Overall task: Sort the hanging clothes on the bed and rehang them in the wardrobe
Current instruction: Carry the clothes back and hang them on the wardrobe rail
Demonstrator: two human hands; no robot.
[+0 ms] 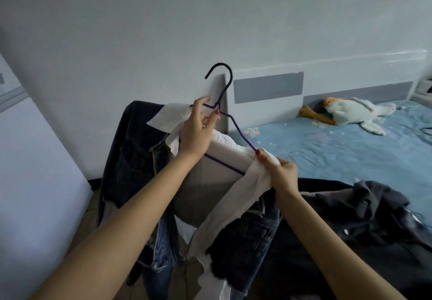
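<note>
You are holding a purple wire hanger (230, 121) up in front of you, above the near edge of the bed (327, 150), with a white garment (224, 150) draped over it and its hook pointing up toward the wall. Your left hand (197, 131) is pinching the hanger at the neck just below the hook, fingers curled round the wire and a fold of white cloth. Your right hand (281, 175) is gripping a bunch of the white fabric at the hanger's right shoulder, fingertip touching the wire there.

By the look of it, you are seating the garment on the hanger, so this is the sorting step, not yet the rehanging one. The right shoulder is bunching rather than lying flat, so the next move calls for spreading that cloth over the wire end and evening both sides before you carry it off; otherwise it could slide off.

Behind and below the hanger, dark denim pieces (138, 164) are hanging in a group, whether from your arm or a stand I cannot tell. A dark grey shirt (374, 217) is lying crumpled on the bed to your right. Farther up the blue floral sheet, a white plush goose (350, 112) is lying near the headboard (268, 86).
</note>
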